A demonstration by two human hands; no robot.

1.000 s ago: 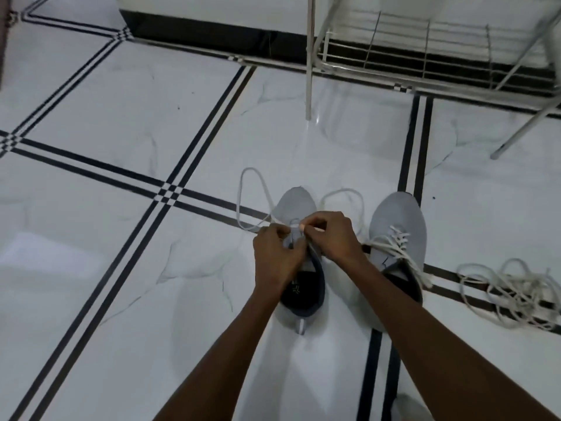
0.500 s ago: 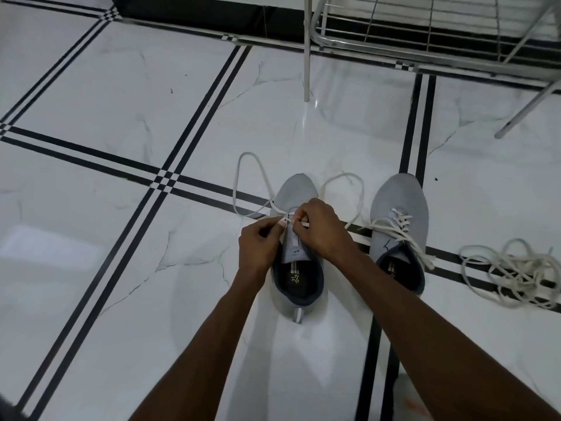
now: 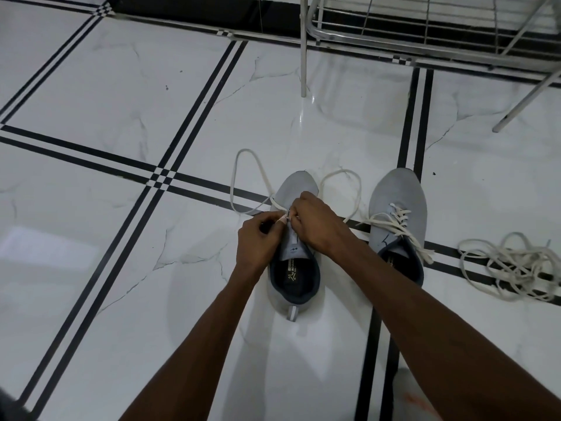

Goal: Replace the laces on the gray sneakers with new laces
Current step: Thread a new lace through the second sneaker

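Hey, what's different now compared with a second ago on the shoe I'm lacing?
Little changed. Both hands, left hand and right hand, still pinch the white lace at the eyelets of the left gray sneaker. The laced right gray sneaker and loose lace pile stayed put.

Both arms outstretched, left hand point(image 3: 258, 241) and right hand point(image 3: 315, 223) close together — fingers point(image 3: 296, 209) curled, pinching.

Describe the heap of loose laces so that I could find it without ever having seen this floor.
Start from the metal rack at the top right and come down the white tiled floor to the two gray sneakers. Right of the laced sneaker, the pile of loose laces lies tangled across a black stripe. Unlike the lace on the other sneaker, it is threaded through nothing.
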